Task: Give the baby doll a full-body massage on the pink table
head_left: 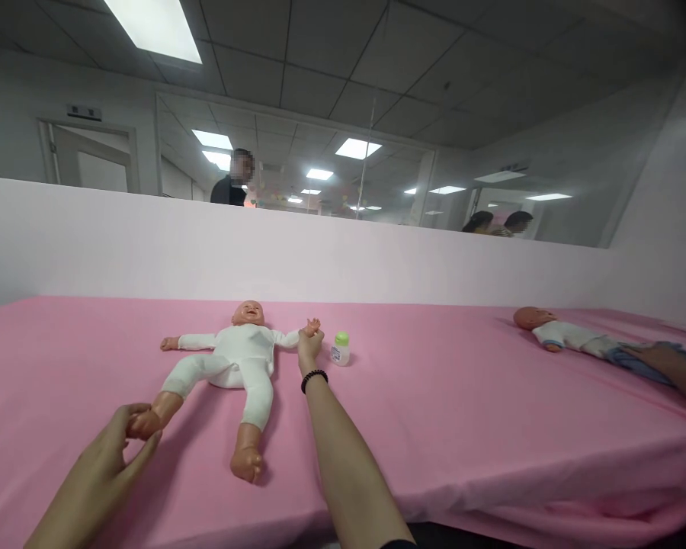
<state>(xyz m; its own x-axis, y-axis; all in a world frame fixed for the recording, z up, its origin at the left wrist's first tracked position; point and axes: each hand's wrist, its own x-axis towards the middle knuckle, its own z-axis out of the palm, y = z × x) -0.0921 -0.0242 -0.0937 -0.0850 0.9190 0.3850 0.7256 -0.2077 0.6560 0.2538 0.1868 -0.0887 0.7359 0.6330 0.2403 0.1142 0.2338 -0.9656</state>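
Note:
A baby doll with a white cloth body lies on its back on the pink sheet, head away from me, arms and legs spread. My left hand grips the doll's foot on the left between thumb and fingers. With a black band on its wrist, my right hand is closed around the doll's wrist on the right, and the doll's fingers show above it. Just right of that hand stands a small clear bottle with a green cap.
At the far right a second doll lies on the sheet, with another person's hand on its blue clothing. A low white wall runs behind the table, with glass above it and people beyond.

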